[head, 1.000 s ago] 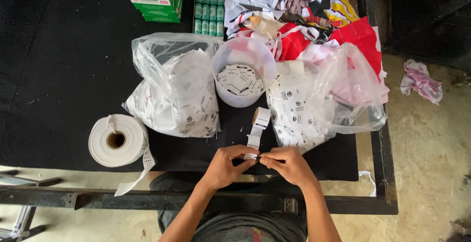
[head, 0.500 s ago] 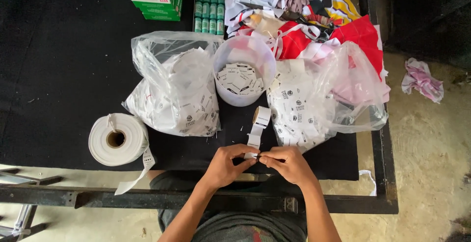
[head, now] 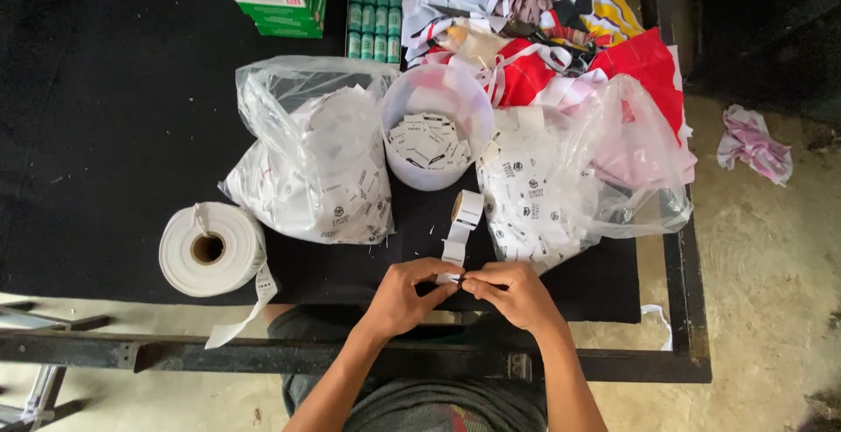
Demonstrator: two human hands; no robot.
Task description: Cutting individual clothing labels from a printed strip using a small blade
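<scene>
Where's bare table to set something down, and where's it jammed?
Free: black table left of the left plastic bag, above the big white roll. Crowded: tub, right bag, fabric pile. Both hands fill the front edge around the label strip.

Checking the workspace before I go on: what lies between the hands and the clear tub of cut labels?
In the head view, a small label roll stands there on the black table, its strip running from the tub side down to the left hand and right hand.

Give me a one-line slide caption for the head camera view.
Both hands, left hand and right hand, pinch the end of a small label roll beside a label-filled tub.
</scene>
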